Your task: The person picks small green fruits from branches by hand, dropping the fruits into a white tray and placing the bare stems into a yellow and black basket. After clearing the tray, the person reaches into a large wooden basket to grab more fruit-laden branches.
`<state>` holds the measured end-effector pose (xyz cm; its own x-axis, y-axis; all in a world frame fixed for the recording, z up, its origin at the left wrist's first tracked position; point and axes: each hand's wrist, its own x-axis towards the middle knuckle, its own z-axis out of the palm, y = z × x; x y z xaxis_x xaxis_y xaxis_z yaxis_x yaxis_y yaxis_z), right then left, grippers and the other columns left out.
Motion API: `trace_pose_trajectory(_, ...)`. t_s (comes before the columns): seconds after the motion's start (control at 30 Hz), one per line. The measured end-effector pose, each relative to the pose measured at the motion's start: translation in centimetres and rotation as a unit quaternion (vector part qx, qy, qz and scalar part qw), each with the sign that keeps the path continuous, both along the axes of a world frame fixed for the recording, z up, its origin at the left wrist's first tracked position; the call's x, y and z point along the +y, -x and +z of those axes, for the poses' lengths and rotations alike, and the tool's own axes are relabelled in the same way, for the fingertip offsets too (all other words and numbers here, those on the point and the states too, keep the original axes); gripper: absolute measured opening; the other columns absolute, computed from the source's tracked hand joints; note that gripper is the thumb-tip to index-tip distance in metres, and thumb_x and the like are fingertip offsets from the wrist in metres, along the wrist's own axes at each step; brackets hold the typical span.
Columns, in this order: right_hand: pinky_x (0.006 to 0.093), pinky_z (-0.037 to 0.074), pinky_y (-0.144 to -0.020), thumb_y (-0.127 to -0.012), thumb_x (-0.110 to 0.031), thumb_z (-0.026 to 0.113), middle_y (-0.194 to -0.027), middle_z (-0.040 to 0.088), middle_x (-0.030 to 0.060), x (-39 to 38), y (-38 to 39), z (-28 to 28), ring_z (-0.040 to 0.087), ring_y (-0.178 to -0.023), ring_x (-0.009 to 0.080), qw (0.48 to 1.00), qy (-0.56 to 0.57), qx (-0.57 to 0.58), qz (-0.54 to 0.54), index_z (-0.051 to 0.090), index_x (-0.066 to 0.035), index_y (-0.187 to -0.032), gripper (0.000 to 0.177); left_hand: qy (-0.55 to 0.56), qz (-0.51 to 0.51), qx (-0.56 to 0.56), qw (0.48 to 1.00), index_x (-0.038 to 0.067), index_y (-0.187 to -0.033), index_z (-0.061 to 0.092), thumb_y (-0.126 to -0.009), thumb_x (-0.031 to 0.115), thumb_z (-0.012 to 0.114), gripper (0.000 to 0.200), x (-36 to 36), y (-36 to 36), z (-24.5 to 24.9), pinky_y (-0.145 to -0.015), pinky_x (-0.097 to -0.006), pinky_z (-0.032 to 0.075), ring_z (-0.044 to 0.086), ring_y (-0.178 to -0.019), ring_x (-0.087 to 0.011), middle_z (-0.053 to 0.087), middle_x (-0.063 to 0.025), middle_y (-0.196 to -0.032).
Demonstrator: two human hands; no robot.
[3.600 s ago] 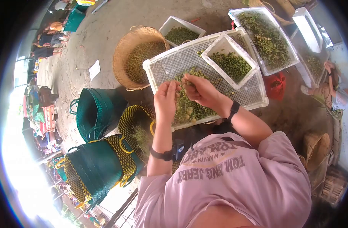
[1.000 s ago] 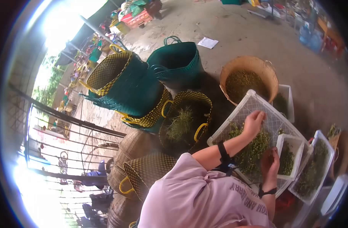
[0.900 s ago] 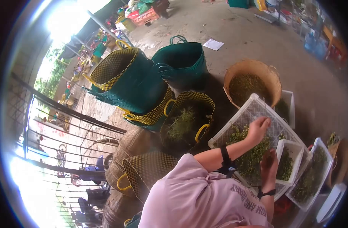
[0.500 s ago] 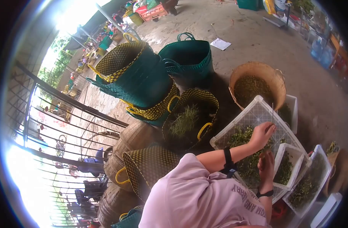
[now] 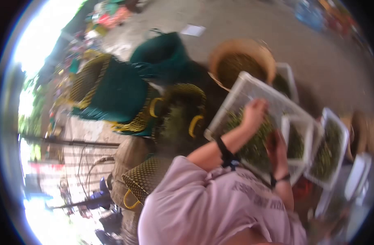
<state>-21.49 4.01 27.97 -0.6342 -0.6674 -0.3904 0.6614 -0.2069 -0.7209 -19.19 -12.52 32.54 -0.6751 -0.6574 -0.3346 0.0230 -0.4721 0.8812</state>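
My left hand (image 5: 255,111) is over the white mesh tray (image 5: 229,102), its fingers drawn together in a pinch. Blur hides what may be between them. Nearer my body, my right hand (image 5: 276,146) is held up above the same tray with its fingers curled; what it holds, if anything, I cannot make out. Loose green leafy sprigs (image 5: 252,147) are spread across the tray beneath both hands. A smaller white basket (image 5: 307,122) with more greens sits on the tray's right side, close to my right hand.
Beyond the tray stands a round tan basket (image 5: 240,47) of greens. Another white crate (image 5: 344,136) of greens is at right. To the left are teal woven baskets (image 5: 117,87), a yellow-and-black basket (image 5: 199,96) holding greens, and brown wicker baskets (image 5: 134,163).
My view has turned, so the baskets and tray appear farther left and higher, with more blur. Both hands stay over the tray, with little clear movement relative to it.
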Motion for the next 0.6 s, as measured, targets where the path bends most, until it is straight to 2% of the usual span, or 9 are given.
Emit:
trace_pose_trajectory(0.03, 0.0216, 0.031, -0.047, -0.097, -0.022, 0.053, -0.068, 0.044, -0.0066, 0.4, 0.5, -0.5, 0.040, -0.054, 0.0051, 0.997, 0.052, -0.063, -0.015, 0.053, -0.017, -0.088, 0.010, -0.007, -0.014, -0.002, 1.000, 0.009, -0.094, 0.061, -0.094, 0.022, 0.055, 0.014, -0.2, -0.1, -0.6, -0.054, -0.0244, 0.042, 0.052, -0.064, -0.0110, 0.058, 0.0009, -0.078)
trace_pose_trajectory(0.13, 0.0208, 0.028, -0.047, -0.097, -0.025, 0.051, -0.071, 0.047, -0.0044, 0.7, 1.1, 0.2, 0.037, -0.054, 0.0064, 0.993, 0.092, -0.077, -0.004, 0.054, -0.016, -0.090, 0.011, -0.132, -0.024, 0.047, 0.990, 0.008, -0.102, 0.060, -0.095, 0.023, 0.053, 0.017, -0.6, 0.3, -0.6, -0.050, -0.0202, 0.037, 0.048, -0.061, -0.0056, 0.052, 0.0035, -0.074)
trace_pose_trajectory(0.17, 0.0208, 0.028, -0.047, -0.097, -0.025, 0.051, -0.071, 0.047, -0.0044, 0.8, 1.1, 0.4, 0.037, -0.054, 0.0064, 0.993, 0.083, -0.075, -0.027, 0.054, -0.016, -0.090, 0.011, -0.143, -0.055, 0.066, 0.986, 0.007, -0.105, 0.059, -0.096, 0.023, 0.052, 0.020, -0.8, -0.1, -0.4, -0.051, -0.0203, 0.040, 0.048, -0.062, -0.0061, 0.050, 0.0035, -0.073)
trace_pose_trajectory(0.23, 0.0210, 0.028, -0.046, -0.095, -0.023, 0.052, -0.073, 0.050, -0.0018, 0.4, 0.7, 1.0, 0.036, -0.053, 0.0077, 0.972, 0.104, -0.196, -0.079, 0.054, -0.014, -0.092, 0.010, -0.181, -0.033, 0.066, 0.981, 0.007, -0.113, 0.059, -0.096, 0.021, 0.053, 0.023, -0.7, 0.1, 0.5, -0.063, -0.0241, 0.049, 0.051, -0.067, -0.0090, 0.049, 0.0024, -0.076)
trace_pose_trajectory(0.3, 0.0209, 0.028, -0.045, -0.095, -0.022, 0.052, -0.074, 0.050, -0.0007, 0.8, 0.9, -0.1, 0.037, -0.052, 0.0079, 0.972, 0.146, -0.175, -0.050, 0.054, -0.012, -0.093, 0.011, -0.199, -0.050, 0.083, 0.975, 0.008, -0.115, 0.059, -0.095, 0.020, 0.054, 0.024, -0.7, -0.1, 1.3, -0.066, -0.0273, 0.051, 0.052, -0.073, -0.0098, 0.050, 0.0020, -0.080)
trace_pose_trajectory(0.33, 0.0207, 0.028, -0.045, -0.094, -0.022, 0.052, -0.074, 0.051, 0.0004, 1.0, 0.9, -0.6, 0.038, -0.052, 0.0082, 0.970, 0.187, -0.156, -0.005, 0.054, -0.010, -0.094, 0.012, -0.188, -0.045, 0.081, 0.978, 0.008, -0.115, 0.059, -0.095, 0.021, 0.053, 0.024, -0.5, -0.2, 1.9, -0.068, -0.0290, 0.053, 0.053, -0.078, -0.0099, 0.050, 0.0017, -0.083)
trace_pose_trajectory(0.43, 0.0201, 0.028, -0.043, -0.094, -0.021, 0.052, -0.073, 0.050, 0.0015, 1.2, 0.8, -1.0, 0.041, -0.053, 0.0079, 0.965, 0.214, -0.151, 0.016, 0.053, -0.007, -0.094, 0.014, -0.141, -0.045, 0.055, 0.987, 0.010, -0.117, 0.059, -0.095, 0.023, 0.055, 0.026, -1.1, -0.5, 3.2, -0.073, -0.0289, 0.053, 0.053, -0.080, -0.0095, 0.053, 0.0012, -0.086)
trace_pose_trajectory(0.53, 0.0193, 0.027, -0.041, -0.095, -0.022, 0.050, -0.075, 0.053, 0.0029, 1.0, 0.6, 0.3, 0.042, -0.053, 0.0070, 0.980, 0.158, -0.118, 0.016, 0.053, -0.007, -0.094, 0.015, -0.138, -0.079, 0.044, 0.986, 0.010, -0.117, 0.059, -0.095, 0.025, 0.056, 0.027, -1.4, -0.9, 3.9, -0.075, -0.0295, 0.053, 0.054, -0.081, -0.0088, 0.055, 0.0012, -0.088)
trace_pose_trajectory(0.6, 0.0192, 0.027, -0.040, -0.096, -0.023, 0.049, -0.077, 0.055, 0.0037, 0.5, 0.9, -0.1, 0.042, -0.054, 0.0065, 0.981, 0.173, -0.074, 0.041, 0.053, -0.007, -0.094, 0.017, -0.141, -0.094, 0.037, 0.985, 0.010, -0.117, 0.059, -0.095, 0.027, 0.057, 0.027, -1.4, -1.1, 4.0, -0.078, -0.0321, 0.051, 0.056, -0.084, -0.0094, 0.058, 0.0009, -0.091)
